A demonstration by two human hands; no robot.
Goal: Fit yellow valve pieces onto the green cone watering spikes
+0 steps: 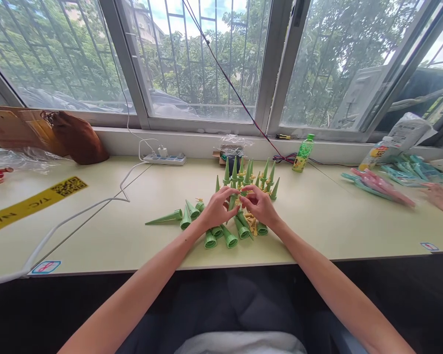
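Note:
My left hand is closed around a green plastic cone spike, held point down above the table. My right hand meets it from the other side, thumb and fingers pinched near the cone's upper end. Whatever lies between those right fingertips is too small to make out. Below my hands lie several loose green cone spikes with hollow threaded ends, and a small heap of yellow pieces. Behind my hands stand several green spikes, points up, with yellow parts on them.
A green-capped bottle stands behind on the right. Farther right are pink and teal packets and another person's hand. A power strip with a white cable lies left, near a brown bag. The table's front edge runs below my forearms.

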